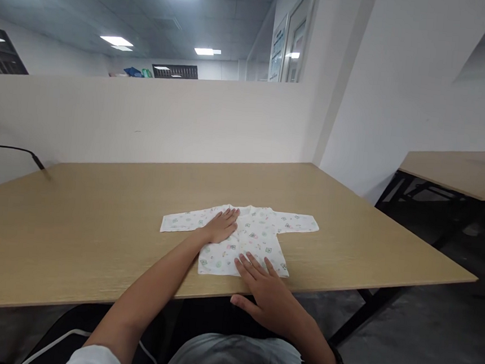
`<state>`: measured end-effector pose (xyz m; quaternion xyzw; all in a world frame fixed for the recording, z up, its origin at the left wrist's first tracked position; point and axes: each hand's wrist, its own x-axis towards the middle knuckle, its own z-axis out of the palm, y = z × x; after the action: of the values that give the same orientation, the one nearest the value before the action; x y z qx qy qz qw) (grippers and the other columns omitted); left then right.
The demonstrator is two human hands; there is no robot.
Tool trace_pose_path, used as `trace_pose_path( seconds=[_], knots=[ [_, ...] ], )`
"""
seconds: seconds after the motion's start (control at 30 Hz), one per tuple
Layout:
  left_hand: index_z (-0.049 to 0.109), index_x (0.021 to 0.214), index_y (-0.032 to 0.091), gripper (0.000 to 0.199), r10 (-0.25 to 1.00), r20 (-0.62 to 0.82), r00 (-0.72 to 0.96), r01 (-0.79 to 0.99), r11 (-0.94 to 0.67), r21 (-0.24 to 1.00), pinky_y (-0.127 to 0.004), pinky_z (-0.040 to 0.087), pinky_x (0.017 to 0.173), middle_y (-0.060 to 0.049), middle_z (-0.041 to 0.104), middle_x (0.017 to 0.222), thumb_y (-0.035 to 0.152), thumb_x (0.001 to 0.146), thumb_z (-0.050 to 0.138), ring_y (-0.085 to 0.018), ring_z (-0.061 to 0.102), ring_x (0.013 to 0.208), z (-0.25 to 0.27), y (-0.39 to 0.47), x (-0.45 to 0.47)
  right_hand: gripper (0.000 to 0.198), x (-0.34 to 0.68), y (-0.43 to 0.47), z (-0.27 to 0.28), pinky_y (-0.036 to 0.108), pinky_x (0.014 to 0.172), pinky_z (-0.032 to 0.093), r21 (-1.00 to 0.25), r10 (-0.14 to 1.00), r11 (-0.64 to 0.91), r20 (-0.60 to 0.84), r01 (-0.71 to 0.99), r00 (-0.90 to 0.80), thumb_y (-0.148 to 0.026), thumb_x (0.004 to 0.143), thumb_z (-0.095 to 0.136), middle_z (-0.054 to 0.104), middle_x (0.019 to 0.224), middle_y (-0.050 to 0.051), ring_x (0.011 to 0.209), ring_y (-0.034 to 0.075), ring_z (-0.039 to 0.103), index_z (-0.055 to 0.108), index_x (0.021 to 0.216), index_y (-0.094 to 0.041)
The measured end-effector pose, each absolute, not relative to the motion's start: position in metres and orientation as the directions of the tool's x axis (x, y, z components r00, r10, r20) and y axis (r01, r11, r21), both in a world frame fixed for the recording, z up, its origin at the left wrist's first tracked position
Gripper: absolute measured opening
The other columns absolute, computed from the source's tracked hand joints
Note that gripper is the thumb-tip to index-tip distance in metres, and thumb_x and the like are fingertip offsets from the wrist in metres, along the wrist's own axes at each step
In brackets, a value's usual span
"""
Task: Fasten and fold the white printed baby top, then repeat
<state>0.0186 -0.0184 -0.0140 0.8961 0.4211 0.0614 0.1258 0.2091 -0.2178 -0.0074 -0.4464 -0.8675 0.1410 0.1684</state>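
A small white baby shirt (259, 235) with a scattered coloured print lies flat near the front edge of the wooden table (107, 221). Its long sleeves stretch out to the left and right, and its hem faces me. My left hand (220, 226) rests flat on the upper left of the shirt, near the neckline, fingers extended. Over the lower hem, my right hand (265, 289) has its fingertips on the fabric, with the fingers spread and the thumb off the table edge. Neither hand grips the cloth.
A white partition wall (180, 122) runs behind the table. On the left, a black cable (11, 147) reaches the table's far corner. Another table (460, 167) stands beyond the gap on the right. A white cord (59, 339) hangs below the front edge.
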Motion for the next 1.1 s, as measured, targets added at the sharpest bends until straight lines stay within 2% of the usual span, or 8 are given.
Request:
trace_pose_path(
  seconds=[0.13, 0.23, 0.37, 0.5, 0.63, 0.77, 0.87, 1.1],
  knots=[
    [0.020, 0.155, 0.015, 0.066, 0.792, -0.004, 0.611, 0.759, -0.584, 0.287, -0.050, 0.013, 0.118, -0.014, 0.016, 0.161, 0.050, 0.099, 0.026, -0.030, 0.008, 0.150, -0.011, -0.015, 0.009, 0.086, 0.217, -0.213, 0.002, 0.054, 0.121, 0.012, -0.468, 0.760, 0.604, 0.092, 0.645, -0.644, -0.070, 0.091, 0.046, 0.021, 0.160, 0.011, 0.149, 0.031, 0.015, 0.018, 0.157, -0.022],
    [0.023, 0.155, 0.023, 0.064, 0.808, 0.028, 0.589, 0.765, -0.568, 0.303, -0.048, 0.013, 0.119, -0.010, 0.018, 0.162, 0.053, 0.099, 0.026, -0.028, 0.012, 0.150, -0.007, -0.011, 0.002, 0.077, 0.234, -0.183, 0.018, 0.049, 0.119, 0.022, -0.524, 0.726, 0.593, 0.021, 0.611, -0.687, -0.067, 0.094, 0.042, 0.027, 0.159, 0.009, 0.146, 0.029, 0.024, 0.026, 0.156, -0.024],
    [0.011, 0.156, 0.022, 0.064, 0.895, 0.114, 0.431, 0.834, -0.443, 0.328, -0.057, 0.003, 0.117, -0.012, 0.009, 0.163, 0.052, 0.100, 0.019, -0.031, 0.002, 0.150, -0.006, 0.000, -0.013, 0.065, 0.259, -0.104, 0.038, 0.050, 0.120, 0.018, -0.435, 0.851, 0.525, 0.260, 0.732, -0.456, -0.059, 0.099, 0.037, 0.030, 0.158, 0.009, 0.148, 0.030, 0.018, 0.032, 0.153, -0.023],
    [0.025, 0.151, 0.022, 0.063, 0.948, 0.084, 0.307, 0.874, -0.315, 0.370, -0.066, 0.009, 0.112, -0.017, 0.021, 0.160, 0.055, 0.098, 0.023, -0.038, 0.011, 0.149, -0.012, 0.010, -0.032, 0.060, 0.274, -0.033, 0.027, 0.057, 0.116, 0.018, -0.387, 0.962, 0.263, 0.169, 0.884, -0.213, -0.049, 0.103, 0.029, 0.025, 0.159, 0.019, 0.148, 0.034, 0.017, 0.033, 0.151, -0.014],
    [0.054, 0.129, 0.021, 0.053, 0.946, 0.053, 0.320, 0.854, -0.312, 0.416, -0.049, 0.030, 0.110, -0.015, 0.050, 0.144, 0.055, 0.093, 0.035, -0.033, 0.041, 0.137, -0.006, 0.018, -0.057, 0.047, 0.288, -0.005, 0.000, 0.058, 0.113, 0.023, -0.367, 0.974, 0.219, 0.146, 0.904, -0.176, -0.040, 0.101, 0.038, 0.043, 0.149, 0.019, 0.141, 0.035, 0.032, 0.050, 0.139, -0.015],
    [0.065, 0.099, 0.018, 0.045, 0.975, 0.046, 0.219, 0.863, -0.215, 0.457, -0.041, 0.044, 0.093, -0.015, 0.068, 0.114, 0.056, 0.077, 0.053, -0.035, 0.059, 0.111, 0.010, 0.019, -0.100, 0.038, 0.318, 0.000, -0.008, 0.039, 0.109, 0.033, -0.365, 0.960, 0.258, 0.202, 0.894, -0.195, -0.032, 0.095, 0.049, 0.057, 0.135, 0.017, 0.128, 0.027, 0.049, 0.061, 0.125, -0.012],
    [0.064, 0.084, 0.019, 0.042, 0.990, 0.010, 0.141, 0.855, -0.127, 0.503, -0.039, 0.047, 0.083, -0.012, 0.072, 0.096, 0.056, 0.065, 0.062, -0.037, 0.062, 0.102, 0.017, 0.013, -0.131, 0.030, 0.344, 0.001, -0.007, 0.037, 0.101, 0.040, -0.371, 0.957, 0.246, 0.242, 0.896, -0.162, -0.029, 0.088, 0.056, 0.063, 0.119, 0.018, 0.114, 0.028, 0.056, 0.065, 0.110, -0.011],
    [0.060, 0.073, 0.020, 0.036, 0.970, -0.050, 0.240, 0.719, -0.142, 0.680, -0.029, 0.046, 0.064, -0.001, 0.066, 0.073, 0.048, 0.052, 0.069, -0.027, 0.063, 0.078, 0.023, 0.001, -0.153, 0.011, 0.364, 0.004, -0.011, 0.032, 0.079, 0.044, -0.417, 0.943, 0.282, 0.284, 0.864, -0.171, -0.026, 0.080, 0.055, 0.065, 0.089, 0.011, 0.085, 0.023, 0.058, 0.060, 0.083, -0.016]
  ],
)
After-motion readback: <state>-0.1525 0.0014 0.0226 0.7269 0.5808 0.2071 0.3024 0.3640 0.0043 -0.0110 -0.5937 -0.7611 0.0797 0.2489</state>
